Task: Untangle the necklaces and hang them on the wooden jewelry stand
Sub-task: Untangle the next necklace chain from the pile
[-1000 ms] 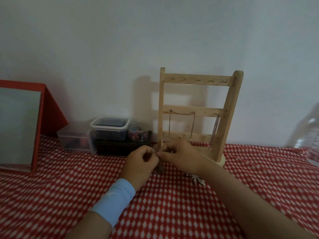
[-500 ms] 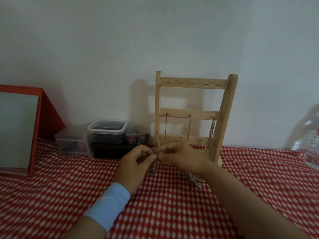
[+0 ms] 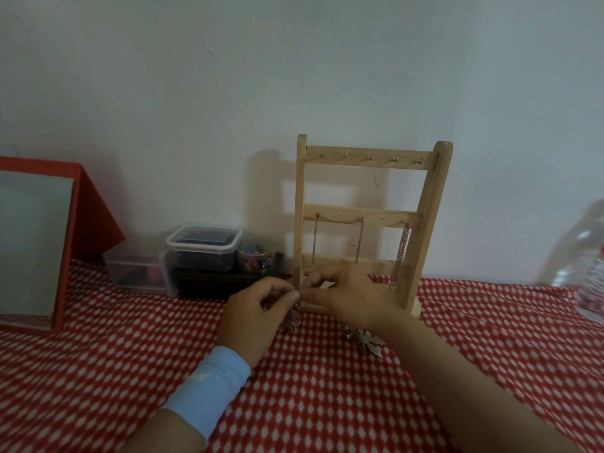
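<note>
1. Left hand (image 3: 255, 313) and right hand (image 3: 346, 294) fingers pinch a thin, tangled metal chain (image 3: 293, 317) in front of the ladder-shaped wooden stand (image 3: 369, 220).
2. Two fine chains (image 3: 359, 237) dangle from the stand's middle rail.
3. The desk's cloth (image 3: 327, 397) is red with white diamonds.

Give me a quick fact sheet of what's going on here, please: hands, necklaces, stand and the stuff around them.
left hand: pinching a tangled chain
right hand: pinching the same chain, fingertips meeting the left's
wooden stand: upright by the wall; top hooks bare
hung chains: on the middle bar, two places
leaf pendant: lying on the checked cloth
left side: plastic boxes, red-framed mirror
</note>
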The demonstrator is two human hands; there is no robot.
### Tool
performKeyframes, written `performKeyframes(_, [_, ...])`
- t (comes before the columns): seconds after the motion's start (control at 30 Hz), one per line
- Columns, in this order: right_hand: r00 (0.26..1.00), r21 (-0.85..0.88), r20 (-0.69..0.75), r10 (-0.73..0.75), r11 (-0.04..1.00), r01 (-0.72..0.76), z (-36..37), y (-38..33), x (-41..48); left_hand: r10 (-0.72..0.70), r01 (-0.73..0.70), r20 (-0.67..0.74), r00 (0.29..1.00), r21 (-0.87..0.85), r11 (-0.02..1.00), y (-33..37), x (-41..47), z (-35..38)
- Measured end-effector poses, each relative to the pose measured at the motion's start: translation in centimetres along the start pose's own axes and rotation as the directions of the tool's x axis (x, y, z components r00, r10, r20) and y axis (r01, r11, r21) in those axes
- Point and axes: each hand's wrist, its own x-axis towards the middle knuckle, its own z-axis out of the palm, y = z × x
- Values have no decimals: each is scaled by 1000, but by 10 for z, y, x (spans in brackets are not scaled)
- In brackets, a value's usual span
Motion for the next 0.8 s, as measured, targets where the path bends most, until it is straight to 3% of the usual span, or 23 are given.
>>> performKeyframes(0.27, [999, -9, 36, 12, 1000, -12, 6, -3, 1, -60, 64, 61, 996, -63, 996, -1, 3, 0])
performKeyframes(0.37, [999, -10, 51, 18, 1000, -17, 8, -5, 0, -69, 69, 34, 997, -5, 998, -1, 4, 2])
performKeyframes(0.53, [999, -192, 44, -9, 981, 18, 11, -6, -2, -119, 118, 29, 992, 52, 992, -8, 5, 4])
performKeyframes(0.8, [1000, -156, 30, 6, 988, -1, 5, -8, 0, -154, 129, 136, 979, 175, 976, -11, 5, 4])
